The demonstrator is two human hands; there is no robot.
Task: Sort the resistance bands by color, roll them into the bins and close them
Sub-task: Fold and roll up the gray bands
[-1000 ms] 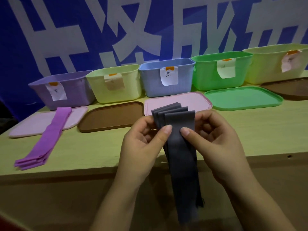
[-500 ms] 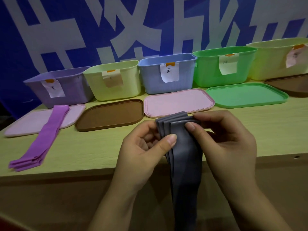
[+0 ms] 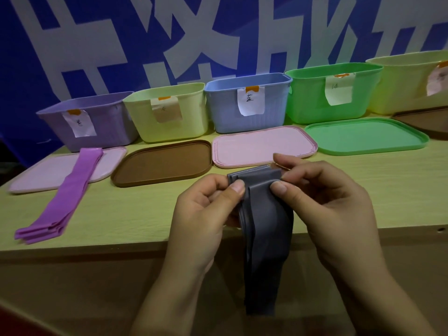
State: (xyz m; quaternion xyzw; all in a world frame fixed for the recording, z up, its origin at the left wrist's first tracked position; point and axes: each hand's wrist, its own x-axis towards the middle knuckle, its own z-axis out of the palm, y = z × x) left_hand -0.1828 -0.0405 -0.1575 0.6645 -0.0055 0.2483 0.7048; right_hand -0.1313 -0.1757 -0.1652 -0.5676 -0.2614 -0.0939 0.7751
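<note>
I am pinching the top of the grey bands [image 3: 264, 229] with both hands' fingers [image 3: 238, 187] — the loose layers hanging over the counter [image 3: 121, 214] edge could slip apart as I start rolling.

Behind the table hangs a blue banner [image 3: 135, 32] with huge white Chinese characters, cut off by the frame so I cannot read them whole. Each bin carries a paper label taped on with orange. The label on the blue bin [image 3: 249, 100] reads 蓝, handwritten in dark ink. The label on the green bin [image 3: 338, 89] bears a faint character that looks like 绿. The marks on the purple bin's label [image 3: 79, 122] and the two yellow-green bins' labels are too blurred to read.
</note>
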